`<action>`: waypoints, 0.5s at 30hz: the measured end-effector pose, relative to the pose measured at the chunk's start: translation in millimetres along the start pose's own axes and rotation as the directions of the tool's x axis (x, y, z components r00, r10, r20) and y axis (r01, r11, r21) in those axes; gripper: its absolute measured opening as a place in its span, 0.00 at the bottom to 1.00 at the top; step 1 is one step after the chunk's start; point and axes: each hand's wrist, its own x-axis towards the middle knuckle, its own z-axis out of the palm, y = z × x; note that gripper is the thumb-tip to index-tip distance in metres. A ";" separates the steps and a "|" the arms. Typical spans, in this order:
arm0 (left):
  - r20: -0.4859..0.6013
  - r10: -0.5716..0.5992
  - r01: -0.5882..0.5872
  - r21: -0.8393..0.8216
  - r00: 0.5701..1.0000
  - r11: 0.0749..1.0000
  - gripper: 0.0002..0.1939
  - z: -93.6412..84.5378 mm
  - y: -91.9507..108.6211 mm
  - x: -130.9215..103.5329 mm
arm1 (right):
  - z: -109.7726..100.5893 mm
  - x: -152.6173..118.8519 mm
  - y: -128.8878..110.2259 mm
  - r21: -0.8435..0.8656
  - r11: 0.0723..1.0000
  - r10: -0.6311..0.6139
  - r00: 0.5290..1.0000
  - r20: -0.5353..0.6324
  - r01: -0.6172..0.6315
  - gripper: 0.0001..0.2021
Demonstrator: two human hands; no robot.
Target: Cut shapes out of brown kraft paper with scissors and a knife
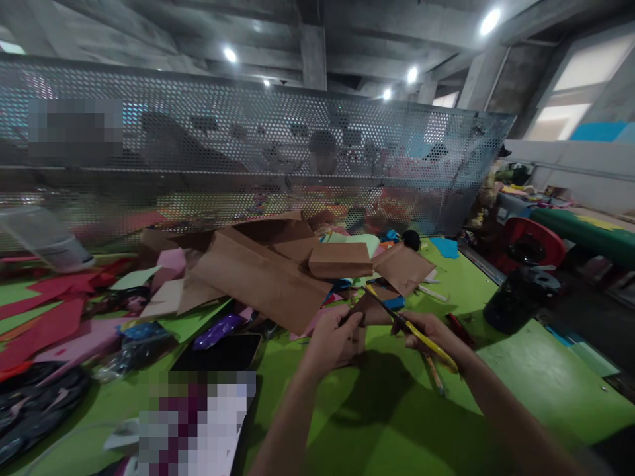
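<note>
My left hand (335,338) is closed on a small piece of brown paper (371,311), pinching it near its left edge above the green table. In my right hand (427,330) is a pair of scissors (432,346) with yellow handles. Their dark blades point up and left, at the right side of the brown paper; whether they are cutting into it I cannot tell. Beneath my right hand a pencil-like stick (435,375) lies on the table. Larger folded brown paper (268,274) is heaped just beyond my left hand, with a brown paper square (404,268) farther right.
Red paper (54,311), a purple shiny packet (218,330) and a dark flat phone-like slab (218,354) lie to the left. A perforated metal screen (238,145) stands along the back. At the right are a black container (510,301) and a red stool (550,238).
</note>
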 end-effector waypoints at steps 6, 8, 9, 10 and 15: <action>-0.010 0.003 -0.004 -0.060 1.000 0.998 0.21 2.0 -3.9 0.6 | 1.5 2.3 4.8 0.144 0.990 0.042 0.980 -0.194 -0.014 0.26; -0.034 0.012 -0.015 -0.076 0.999 0.997 0.21 7.6 -6.7 0.7 | 4.0 4.0 7.1 0.239 0.971 0.080 0.957 -0.278 -0.012 0.26; -0.041 0.016 -0.019 -0.082 0.999 0.996 0.21 11.9 -8.2 0.3 | 6.0 5.1 8.4 0.283 0.959 0.096 0.943 -0.320 -0.002 0.26; -0.045 0.013 -0.017 -0.091 0.999 0.996 0.21 16.9 -9.6 -0.5 | 8.5 6.3 9.6 0.320 0.947 0.110 0.928 -0.356 0.010 0.26; 0.065 -0.047 0.058 -0.177 0.997 0.983 0.20 43.3 -13.2 -10.3 | 20.2 12.9 14.4 0.447 0.891 0.151 0.874 -0.461 0.082 0.23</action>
